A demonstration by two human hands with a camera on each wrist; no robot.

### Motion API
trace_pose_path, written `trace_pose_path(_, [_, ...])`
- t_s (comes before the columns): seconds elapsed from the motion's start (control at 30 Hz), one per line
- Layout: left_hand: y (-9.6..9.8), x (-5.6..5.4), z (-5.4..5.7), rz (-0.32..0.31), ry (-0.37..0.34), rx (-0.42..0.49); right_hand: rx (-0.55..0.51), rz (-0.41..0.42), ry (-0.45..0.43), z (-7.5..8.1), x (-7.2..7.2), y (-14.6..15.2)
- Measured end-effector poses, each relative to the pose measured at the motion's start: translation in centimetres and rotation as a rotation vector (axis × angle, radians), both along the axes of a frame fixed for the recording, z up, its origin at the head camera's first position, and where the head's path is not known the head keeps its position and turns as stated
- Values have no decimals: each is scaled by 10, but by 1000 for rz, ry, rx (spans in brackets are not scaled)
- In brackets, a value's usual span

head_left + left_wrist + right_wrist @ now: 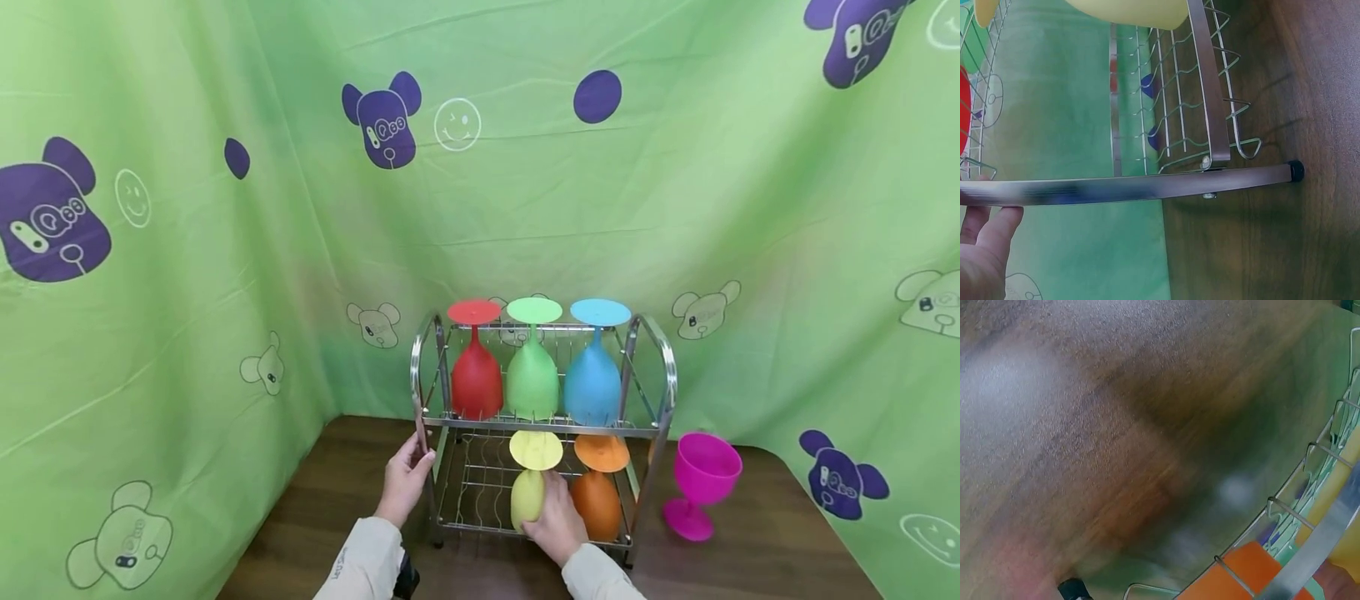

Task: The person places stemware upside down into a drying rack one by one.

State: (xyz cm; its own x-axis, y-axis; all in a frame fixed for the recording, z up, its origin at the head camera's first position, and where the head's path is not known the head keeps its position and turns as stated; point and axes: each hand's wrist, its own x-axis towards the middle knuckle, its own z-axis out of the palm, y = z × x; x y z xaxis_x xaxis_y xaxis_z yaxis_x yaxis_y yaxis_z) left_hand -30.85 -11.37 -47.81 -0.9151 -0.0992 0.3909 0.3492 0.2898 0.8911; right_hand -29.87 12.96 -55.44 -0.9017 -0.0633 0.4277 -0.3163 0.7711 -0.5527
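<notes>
A two-tier metal rack (637,432) stands on the table. My left hand (405,479) grips its left side post with thumb and fingers; in the left wrist view the fingertips (1002,226) meet the metal bar. On the lower tier, my right hand (558,521) holds the bowl of an upside-down yellow goblet (527,498) from its right side. Just right of that hand is an upside-down orange goblet (597,507). Red (477,379), green (532,383) and blue (592,387) goblets stand inverted in a row on the upper tier.
To the right of the rack, a magenta goblet (705,471) stands upright on the dark wooden table (300,533). A green patterned cloth (525,208) hangs behind and at both sides. Left of the yellow goblet, the lower tier shows bare wavy wires.
</notes>
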Motion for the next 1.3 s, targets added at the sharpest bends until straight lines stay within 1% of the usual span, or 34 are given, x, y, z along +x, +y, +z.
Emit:
trace_pose_path(0.2, [-1, 2, 2, 2, 21, 9, 6, -1, -11, -2, 2, -3])
trace_pose_path(0.47, [2, 2, 3, -13, 7, 21, 44, -33, 44, -6, 4, -1])
trace_pose_path(0.7, [2, 2, 7, -5, 26, -3, 39, -39, 59, -7, 2, -2])
trace_pose_path(0.83, [4, 1, 6, -4, 34, 16, 25, -50, 15, -6, 0, -2])
trace_pose_path(1.0, [4, 3, 2, -3, 16, 56, 18, -67, -67, -6, 1, -2])
trace_pose_path(1.17, [3, 5, 0, 4, -5, 94, 17, -63, -91, -7, 3, 0])
trace_pose_path(1.23, [3, 6, -1, 28, -10, 90, 14, -54, -97, -6, 5, 2])
trace_pose_path(1.3, [2, 8, -3, 62, 2, 88, 10, -41, -94, -4, 7, 4])
